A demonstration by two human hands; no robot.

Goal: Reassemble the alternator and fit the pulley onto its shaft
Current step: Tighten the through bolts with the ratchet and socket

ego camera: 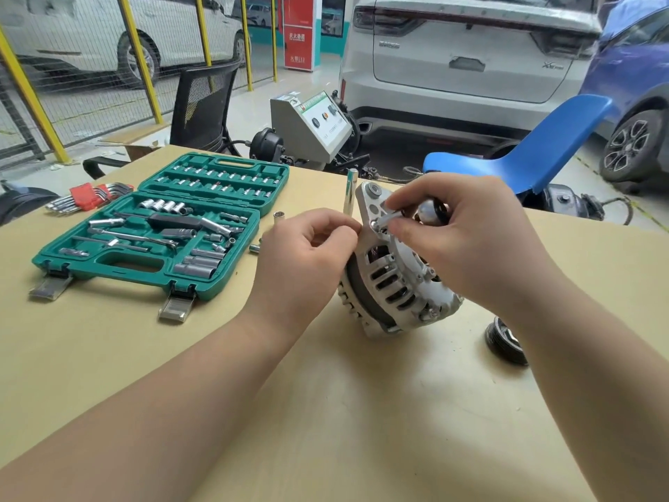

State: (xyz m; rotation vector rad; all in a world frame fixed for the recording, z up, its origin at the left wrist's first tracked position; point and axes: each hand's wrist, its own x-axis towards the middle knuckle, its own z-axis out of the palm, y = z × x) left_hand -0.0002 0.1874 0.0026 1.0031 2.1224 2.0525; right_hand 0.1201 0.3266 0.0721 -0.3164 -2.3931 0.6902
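The silver alternator (389,284) stands tilted on the wooden table (325,411), its slotted housing facing me. My left hand (307,255) has curled fingers pressed against the left edge of its mounting ear. My right hand (467,233) reaches over the top and pinches a small bolt (383,222) at a hole in the housing, with a shiny rounded part behind its fingers. The black ribbed pulley (505,342) lies on the table to the right, partly hidden by my right forearm.
An open green socket set case (163,226) lies at the left, with red-held hex keys (90,197) beyond it. A tall chrome socket (350,193) stands upright behind the alternator. Loose sockets (278,216) lie near the case. A blue chair (525,154) and parked cars stand behind the table.
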